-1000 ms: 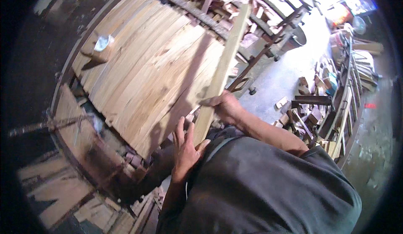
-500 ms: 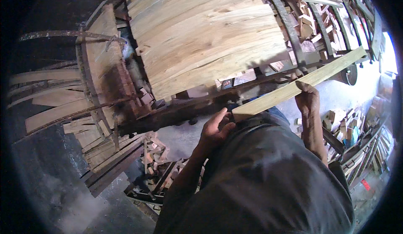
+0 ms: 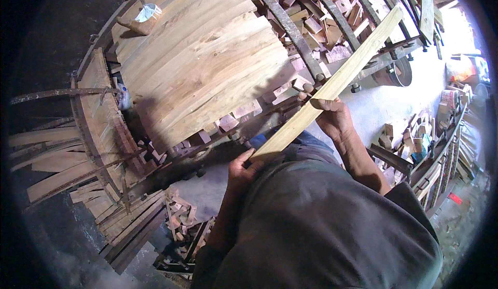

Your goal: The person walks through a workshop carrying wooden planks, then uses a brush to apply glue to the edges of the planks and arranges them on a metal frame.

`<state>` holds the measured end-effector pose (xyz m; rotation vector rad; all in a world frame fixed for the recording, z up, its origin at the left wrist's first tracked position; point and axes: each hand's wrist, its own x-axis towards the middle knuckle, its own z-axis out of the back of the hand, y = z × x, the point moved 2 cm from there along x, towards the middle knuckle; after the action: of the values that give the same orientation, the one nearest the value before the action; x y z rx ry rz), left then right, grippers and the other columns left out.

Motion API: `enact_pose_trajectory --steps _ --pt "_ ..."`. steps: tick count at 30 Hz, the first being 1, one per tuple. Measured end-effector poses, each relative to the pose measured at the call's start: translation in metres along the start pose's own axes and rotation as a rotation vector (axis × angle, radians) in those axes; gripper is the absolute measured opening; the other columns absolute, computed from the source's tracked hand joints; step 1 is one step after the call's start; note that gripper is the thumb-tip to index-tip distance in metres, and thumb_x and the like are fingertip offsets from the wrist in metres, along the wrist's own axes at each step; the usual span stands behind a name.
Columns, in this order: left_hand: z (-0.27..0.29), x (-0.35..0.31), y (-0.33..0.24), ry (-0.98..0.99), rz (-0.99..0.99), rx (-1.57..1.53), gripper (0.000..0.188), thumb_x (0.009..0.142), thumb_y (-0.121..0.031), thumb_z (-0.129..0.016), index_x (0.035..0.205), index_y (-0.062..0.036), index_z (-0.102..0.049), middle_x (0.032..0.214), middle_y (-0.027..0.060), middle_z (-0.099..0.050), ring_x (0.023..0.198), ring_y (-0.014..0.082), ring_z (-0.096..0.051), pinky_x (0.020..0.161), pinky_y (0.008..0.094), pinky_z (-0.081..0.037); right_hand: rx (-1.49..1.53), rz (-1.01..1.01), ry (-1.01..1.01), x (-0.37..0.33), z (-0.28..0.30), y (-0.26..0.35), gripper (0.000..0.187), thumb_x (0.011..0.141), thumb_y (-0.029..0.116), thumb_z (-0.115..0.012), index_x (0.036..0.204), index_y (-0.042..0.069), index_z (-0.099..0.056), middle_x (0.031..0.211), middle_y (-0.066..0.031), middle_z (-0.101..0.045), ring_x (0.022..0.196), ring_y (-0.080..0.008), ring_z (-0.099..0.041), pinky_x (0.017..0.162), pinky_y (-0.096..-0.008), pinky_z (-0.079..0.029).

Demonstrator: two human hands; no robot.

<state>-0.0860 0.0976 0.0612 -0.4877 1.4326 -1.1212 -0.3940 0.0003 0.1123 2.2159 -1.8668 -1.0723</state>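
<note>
Now the slat tilts steeper (both hands gripping).

Long pale yellow wooden slat, centre frame: faint straight grain. Broad panel of tan wooden boards, upper left: darker brown streaks. Dark grey cloth garment, lower centre: plain, unpatterned.

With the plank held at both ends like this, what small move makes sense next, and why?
Probably lower the long plank leftward onto the row of laid boards. The left hand grips its near end, the right hand its middle, and it hangs just beside that row's open edge.
</note>
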Motion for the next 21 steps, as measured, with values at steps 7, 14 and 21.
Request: enact_pose_trajectory --steps 7,14,21 --pt "0.044 -0.004 0.015 -0.285 -0.181 -0.325 0.041 0.086 -0.003 -0.069 0.125 0.0067 -0.06 0.114 0.0116 -0.067 0.1 0.0182 -0.063 0.088 0.0328 -0.053 -0.071 0.143 -0.14 0.016 0.063 0.055 0.045 0.082 0.004 -0.062 0.124 -0.004 -0.052 0.119 -0.0177 -0.062 0.117 -0.0344 -0.058 0.111 -0.0468 -0.039" --pt "0.212 -0.001 0.074 -0.647 0.121 -0.086 0.054 0.088 -0.003 -0.059 0.142 0.0 -0.049 0.118 0.0087 -0.061 0.099 0.0163 -0.058 0.08 0.0305 -0.053 -0.078 0.166 -0.284 0.071 0.125 0.107 0.028 0.082 -0.001 -0.058 0.109 -0.007 -0.058 0.106 -0.0185 -0.064 0.106 -0.0336 -0.062 0.1 -0.0455 -0.048" --pt "0.301 0.036 0.154 -0.669 0.3 -0.11 0.05 0.09 -0.007 -0.057 0.14 -0.003 -0.052 0.129 0.0152 -0.06 0.108 0.026 -0.062 0.084 0.0342 -0.053 -0.796 0.21 -0.492 0.146 0.13 0.058 0.033 0.08 0.002 -0.064 0.112 -0.005 -0.06 0.089 -0.0127 -0.066 0.072 -0.0232 -0.064 0.066 -0.0335 -0.054"
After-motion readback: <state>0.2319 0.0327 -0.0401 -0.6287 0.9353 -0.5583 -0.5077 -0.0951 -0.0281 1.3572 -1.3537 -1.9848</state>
